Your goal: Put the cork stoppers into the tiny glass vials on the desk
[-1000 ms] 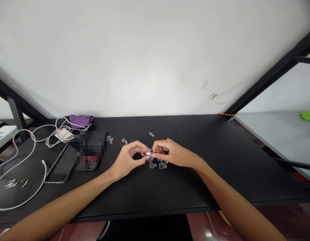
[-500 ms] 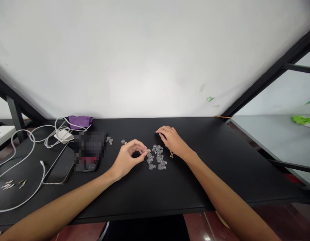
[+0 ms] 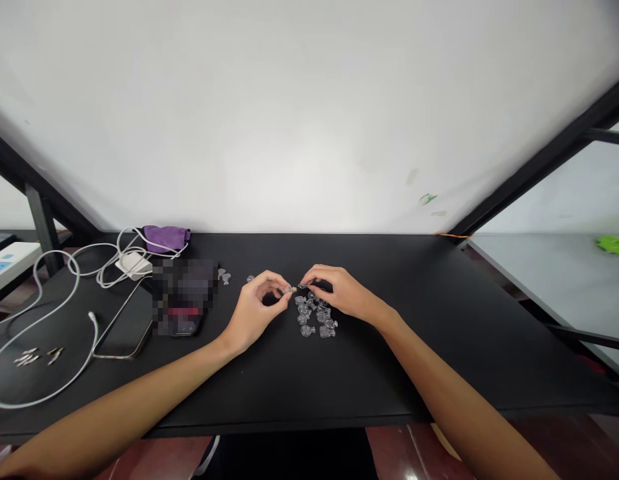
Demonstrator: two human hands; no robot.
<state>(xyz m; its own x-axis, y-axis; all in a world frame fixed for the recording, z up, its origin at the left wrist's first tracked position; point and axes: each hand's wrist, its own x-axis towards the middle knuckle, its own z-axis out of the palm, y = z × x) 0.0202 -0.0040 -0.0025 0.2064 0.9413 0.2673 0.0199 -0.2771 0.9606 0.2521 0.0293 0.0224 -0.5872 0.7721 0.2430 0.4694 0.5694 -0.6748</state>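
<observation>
My left hand point(image 3: 259, 308) pinches a tiny clear bottle point(image 3: 288, 289) between thumb and fingertips, a light-brown cork at its right end. Just right of it, my right hand point(image 3: 342, 292) is closed at the fingertips on a tiny shiny piece point(image 3: 303, 286), too small to name. The two sets of fingertips are close together above the black table point(image 3: 269, 393). Below them lies a loose cluster of several small clear bottles point(image 3: 304, 310), partly covered by my right hand. One more small bottle point(image 3: 250, 278) lies behind my left hand.
Small clear pieces point(image 3: 224, 276) lie farther left, by a blurred-out dark object point(image 3: 184, 297). Also on the left are a phone point(image 3: 124, 327), a white cable point(image 3: 79, 267), a white charger point(image 3: 133, 265), a purple cloth point(image 3: 165, 238) and several slim small pieces point(image 3: 27, 358). A pale wall point(image 3: 309, 120) rises behind.
My right hand has moved left and toward me, bringing its tiny piece to the bottle in my left hand. The brown bits beside the cluster are now hidden. The view has shifted slightly.
</observation>
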